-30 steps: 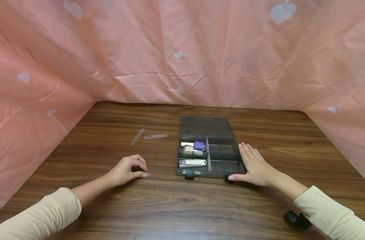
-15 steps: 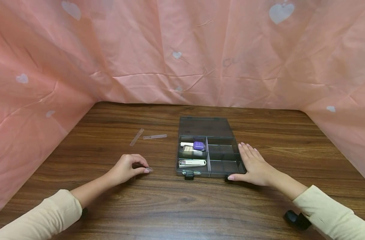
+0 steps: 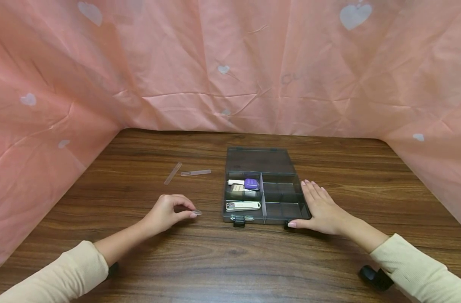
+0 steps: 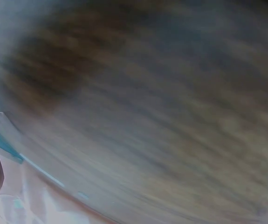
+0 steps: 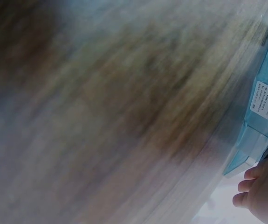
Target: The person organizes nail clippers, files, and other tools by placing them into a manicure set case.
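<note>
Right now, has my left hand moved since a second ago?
Yes: your left hand has moved right, toward the open dark box, in the head view.

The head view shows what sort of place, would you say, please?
Probably a curtained-off tabletop workspace: pink heart-print fabric hangs behind and beside a wood-grain table bearing an open compartment box.

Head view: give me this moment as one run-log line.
left hand: pinches small clear piece | right hand: rests against open box | in box: nail clipper, purple bottle | on table: two clear strips
</note>
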Demonstrator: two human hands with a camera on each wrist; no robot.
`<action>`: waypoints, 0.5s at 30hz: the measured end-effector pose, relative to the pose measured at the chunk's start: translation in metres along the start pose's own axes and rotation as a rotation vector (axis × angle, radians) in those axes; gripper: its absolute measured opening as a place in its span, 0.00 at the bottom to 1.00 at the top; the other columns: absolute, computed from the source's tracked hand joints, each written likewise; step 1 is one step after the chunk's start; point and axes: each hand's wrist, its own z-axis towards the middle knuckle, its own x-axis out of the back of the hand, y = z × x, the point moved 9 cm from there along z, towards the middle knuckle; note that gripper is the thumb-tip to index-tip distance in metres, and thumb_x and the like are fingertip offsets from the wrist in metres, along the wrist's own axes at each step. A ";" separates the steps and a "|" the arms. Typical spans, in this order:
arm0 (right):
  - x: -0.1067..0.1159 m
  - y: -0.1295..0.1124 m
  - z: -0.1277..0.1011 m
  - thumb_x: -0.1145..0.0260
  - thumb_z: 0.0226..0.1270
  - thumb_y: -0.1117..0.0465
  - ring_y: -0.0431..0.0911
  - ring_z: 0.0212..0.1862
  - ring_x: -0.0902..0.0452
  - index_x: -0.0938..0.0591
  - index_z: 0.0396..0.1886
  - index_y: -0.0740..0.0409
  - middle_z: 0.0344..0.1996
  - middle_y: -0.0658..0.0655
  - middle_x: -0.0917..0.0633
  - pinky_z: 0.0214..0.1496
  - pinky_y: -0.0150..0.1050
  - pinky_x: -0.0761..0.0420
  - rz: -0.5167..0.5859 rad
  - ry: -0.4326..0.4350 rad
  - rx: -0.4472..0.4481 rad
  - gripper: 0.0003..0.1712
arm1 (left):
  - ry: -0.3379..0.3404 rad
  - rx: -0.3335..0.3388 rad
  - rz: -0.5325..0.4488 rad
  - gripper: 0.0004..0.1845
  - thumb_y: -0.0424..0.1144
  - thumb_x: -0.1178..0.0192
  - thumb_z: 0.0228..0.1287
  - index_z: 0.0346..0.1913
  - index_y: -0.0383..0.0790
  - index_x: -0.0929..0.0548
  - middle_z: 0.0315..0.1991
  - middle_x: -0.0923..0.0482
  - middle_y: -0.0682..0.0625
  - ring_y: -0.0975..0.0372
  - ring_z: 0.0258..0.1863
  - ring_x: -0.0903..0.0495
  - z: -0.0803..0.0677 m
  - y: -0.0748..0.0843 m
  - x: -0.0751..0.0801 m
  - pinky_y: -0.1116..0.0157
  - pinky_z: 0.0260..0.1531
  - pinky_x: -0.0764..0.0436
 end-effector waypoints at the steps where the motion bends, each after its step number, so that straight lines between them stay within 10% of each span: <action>1: 0.000 0.000 0.000 0.38 0.49 0.29 0.68 0.70 0.57 0.52 0.68 0.77 0.69 0.77 0.50 0.68 0.63 0.52 -0.001 0.000 0.000 0.67 | 0.005 -0.003 -0.006 0.04 0.32 0.31 0.48 0.28 0.38 0.15 0.29 0.16 0.50 0.65 0.31 0.18 0.000 0.002 0.000 0.66 0.36 0.18; 15: 0.000 0.000 -0.001 0.38 0.49 0.29 0.69 0.70 0.58 0.53 0.69 0.77 0.69 0.77 0.52 0.68 0.64 0.54 0.017 -0.014 -0.017 0.68 | 0.054 -0.018 -0.044 0.03 0.30 0.31 0.48 0.27 0.35 0.15 0.28 0.16 0.48 0.69 0.29 0.20 0.012 0.023 -0.010 0.72 0.32 0.19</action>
